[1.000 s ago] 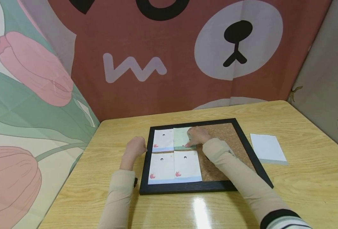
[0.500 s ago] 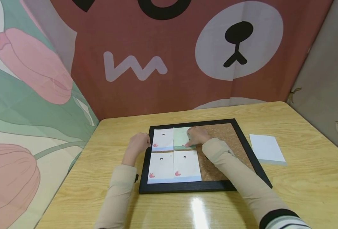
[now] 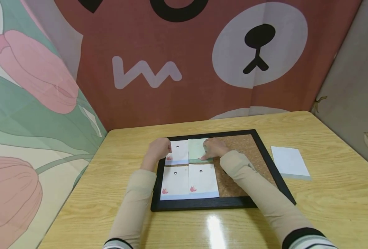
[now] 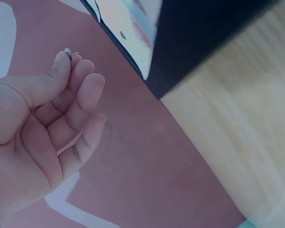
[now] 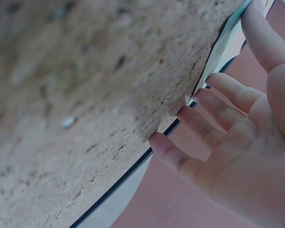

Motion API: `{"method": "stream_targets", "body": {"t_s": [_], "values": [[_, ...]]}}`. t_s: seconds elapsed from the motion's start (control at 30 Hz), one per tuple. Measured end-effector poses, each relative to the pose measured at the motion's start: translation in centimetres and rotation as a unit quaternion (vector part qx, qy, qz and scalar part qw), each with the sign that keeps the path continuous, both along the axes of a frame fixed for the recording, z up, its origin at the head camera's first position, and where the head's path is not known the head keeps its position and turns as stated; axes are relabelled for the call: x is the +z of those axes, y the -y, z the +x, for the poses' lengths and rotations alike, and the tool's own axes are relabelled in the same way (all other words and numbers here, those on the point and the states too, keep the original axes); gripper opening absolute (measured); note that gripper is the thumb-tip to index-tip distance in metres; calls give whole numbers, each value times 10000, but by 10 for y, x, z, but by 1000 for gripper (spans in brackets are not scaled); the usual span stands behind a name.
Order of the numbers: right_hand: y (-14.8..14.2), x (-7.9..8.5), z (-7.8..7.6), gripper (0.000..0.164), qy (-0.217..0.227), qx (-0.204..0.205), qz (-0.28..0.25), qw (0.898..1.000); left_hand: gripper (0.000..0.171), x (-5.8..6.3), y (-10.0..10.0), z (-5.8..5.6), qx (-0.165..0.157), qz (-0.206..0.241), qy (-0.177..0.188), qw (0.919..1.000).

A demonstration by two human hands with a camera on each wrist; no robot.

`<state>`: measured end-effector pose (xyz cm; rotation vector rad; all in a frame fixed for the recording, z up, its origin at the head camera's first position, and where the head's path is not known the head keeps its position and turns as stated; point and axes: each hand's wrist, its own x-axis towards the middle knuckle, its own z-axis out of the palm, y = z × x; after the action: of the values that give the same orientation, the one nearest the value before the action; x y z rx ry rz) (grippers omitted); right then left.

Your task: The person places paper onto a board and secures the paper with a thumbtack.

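Note:
A black-framed cork board [image 3: 246,166] lies on the table. White notes [image 3: 174,181], each with a silver pin, cover its left half. At the upper row's right lies a pale green note [image 3: 197,148], on which I see no pin. My right hand [image 3: 215,147] rests on that note's right part, fingers spread, some fingertips touching the cork in the right wrist view. My left hand [image 3: 160,149] is over the board's upper left edge. Between thumb and index finger it pinches a small metal thumbtack [image 4: 68,53], point outward.
A white sheet [image 3: 291,162] with a grey-blue lower strip lies on the wooden table [image 3: 333,186], right of the board. Behind the table hangs a printed cloth [image 3: 196,93].
My left hand has moved up and to the right, from beside the board's left frame to over its upper left notes. The right hand has stayed on the green note.

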<state>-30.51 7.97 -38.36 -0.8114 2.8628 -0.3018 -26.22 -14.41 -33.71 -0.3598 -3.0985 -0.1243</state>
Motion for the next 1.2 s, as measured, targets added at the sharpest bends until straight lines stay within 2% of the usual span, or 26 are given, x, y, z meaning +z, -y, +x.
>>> {"method": "stream_targets", "body": {"t_s": [0.2, 0.43, 0.63, 0.8, 1.1, 1.2], "values": [[-1, 0, 0, 57, -1, -7, 39, 10000, 13, 6, -14, -4, -175, -160, -86, 9997], [-1, 0, 1, 57, 45, -61, 36, 10000, 13, 9, -24, -7, -251, -36, -6, 9997], [2, 0, 1, 56, 64, -54, 95, 9999, 12, 3, -27, -16, -355, 26, 278, 9990], [3, 0, 1, 62, 107, -39, 79, 9999, 10, -2, -28, -23, -450, 0, 319, 9985], [1, 1, 0, 53, -23, -3, 104, 9999, 11, -2, -38, -25, -608, 242, 407, 9970], [1, 0, -1, 52, -24, -17, 163, 9999, 12, -1, -43, -27, -572, 419, 488, 9963]]}}
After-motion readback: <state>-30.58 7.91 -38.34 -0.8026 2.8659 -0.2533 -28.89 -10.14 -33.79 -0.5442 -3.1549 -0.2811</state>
